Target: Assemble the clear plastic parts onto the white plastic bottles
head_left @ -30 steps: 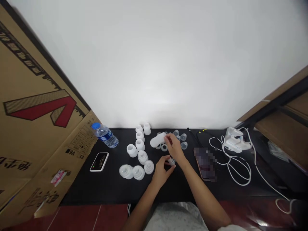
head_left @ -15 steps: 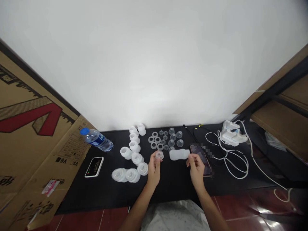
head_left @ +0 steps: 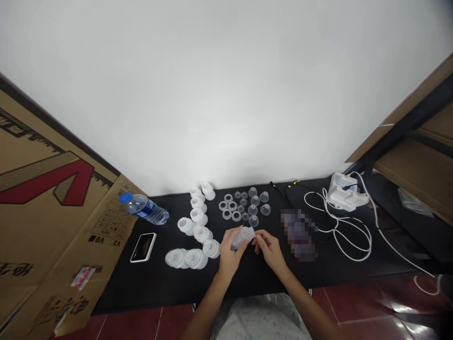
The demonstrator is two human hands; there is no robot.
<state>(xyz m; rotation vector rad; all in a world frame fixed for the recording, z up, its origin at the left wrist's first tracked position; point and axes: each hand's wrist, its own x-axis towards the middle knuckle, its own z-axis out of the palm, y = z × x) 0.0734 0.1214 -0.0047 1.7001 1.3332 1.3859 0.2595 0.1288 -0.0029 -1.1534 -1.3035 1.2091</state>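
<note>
"Black worktop (head_left: 152, 285) across the lower frame — where's your pale bottle (head_left: 244, 233)?"

"Lower centre, pinched by your left hand (head_left: 228, 250), probably to steady it; your right hand (head_left: 268, 248) is at its end — whether that grip pinches, I cannot tell."

Light soft and fairly even, brightest low across the middle of the smooth white wall (head_left: 226, 94) on the far side, greying toward its upper corners, with a faint shadow along its foot; the matte black tabletop (head_left: 152, 283) reads very dark, and white glare streaks the glossy red floor tiles (head_left: 357, 302) at near right. Wide-angle stretch slants the printed brown cardboard box (head_left: 53, 245) at left; lower right edge murky and smeared, square pixel blocks right of centre, fine detail soft on the frosted white plastic piece (head_left: 242, 237).
</note>
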